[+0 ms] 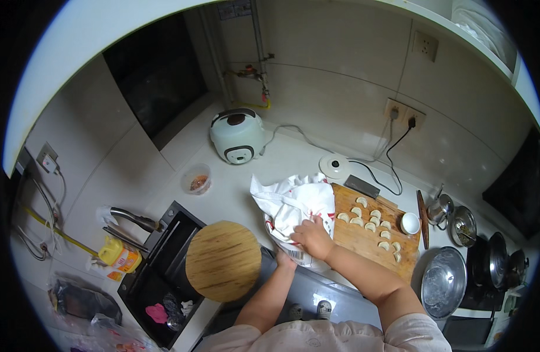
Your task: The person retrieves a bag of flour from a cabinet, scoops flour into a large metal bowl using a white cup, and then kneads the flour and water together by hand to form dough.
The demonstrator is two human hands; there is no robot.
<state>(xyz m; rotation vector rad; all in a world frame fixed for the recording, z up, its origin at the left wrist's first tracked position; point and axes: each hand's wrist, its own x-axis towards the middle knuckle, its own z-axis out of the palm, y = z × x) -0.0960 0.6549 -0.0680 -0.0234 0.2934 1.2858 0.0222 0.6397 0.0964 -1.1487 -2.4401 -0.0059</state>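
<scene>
White red-marked bag [290, 202] at front edge of counter [232, 196], right hand [314, 239] curled against its face, left hand [286, 259] at its base, cannot tell whether either clamps it, dumplings [356, 222] on cutting board [355, 242] just right, round board [223, 261] left.

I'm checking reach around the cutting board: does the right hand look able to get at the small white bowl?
Probably yes: the right hand would first have to leave the white bag, but only dumplings on the cutting board lie between it and the white bowl.
</scene>
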